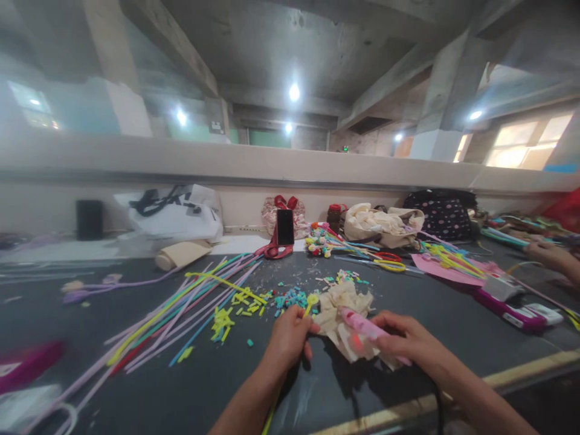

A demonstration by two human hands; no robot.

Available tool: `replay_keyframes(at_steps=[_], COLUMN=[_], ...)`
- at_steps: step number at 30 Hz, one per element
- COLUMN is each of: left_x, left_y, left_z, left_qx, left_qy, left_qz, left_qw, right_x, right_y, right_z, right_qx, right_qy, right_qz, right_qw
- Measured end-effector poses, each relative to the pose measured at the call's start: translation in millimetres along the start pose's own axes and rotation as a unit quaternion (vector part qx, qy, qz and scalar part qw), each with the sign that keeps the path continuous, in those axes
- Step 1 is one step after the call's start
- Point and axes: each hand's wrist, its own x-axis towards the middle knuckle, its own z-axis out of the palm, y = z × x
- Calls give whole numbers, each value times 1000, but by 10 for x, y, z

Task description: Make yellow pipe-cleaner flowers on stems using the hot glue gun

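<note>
My left hand [290, 338] is closed in a pinch around a thin yellow stick [308, 307] with a round yellow end on top. Its lower part runs down behind my wrist. In my right hand [403, 338] is a pink pen-shaped hot glue gun [362, 325], a red light glowing on its side and a black cord trailing below. The gun's tip points left, over crumpled beige paper [339, 302] on the dark table. Small blue pieces [292, 298] and cut yellow pieces [224, 323] lie scattered left of the paper.
Long coloured sticks [181, 314] spread across the left. Behind stand a phone [285, 227], a white bag [176, 214] and a cloth bag [380, 223]. Yellow-handled scissors [389, 264] lie beyond the paper. Another person's hand [550, 254] is at far right, past a purple box [512, 311].
</note>
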Motion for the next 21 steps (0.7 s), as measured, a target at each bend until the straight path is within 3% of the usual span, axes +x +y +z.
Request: replay_keyframes(at_steps=[4,8,16,21], left_x=[-24,-35,-41,-95], left_y=[38,57,45,230], left_z=[6,14,22,11], left_qx=[-8,-18,-63,-143], left_qy=[0,6,18,61], left_qz=[-5,-6,8,40], left_qw=[1000,1000,998,987], right_x=[0,32,35,25], right_y=[142,264,248,215], right_z=[-104,-139,-153,-140], right_qx=[188,284,283,242], right_qy=[32,76,127,126], right_qz=[55,66,17,9], right_qw=[980,954,950,962])
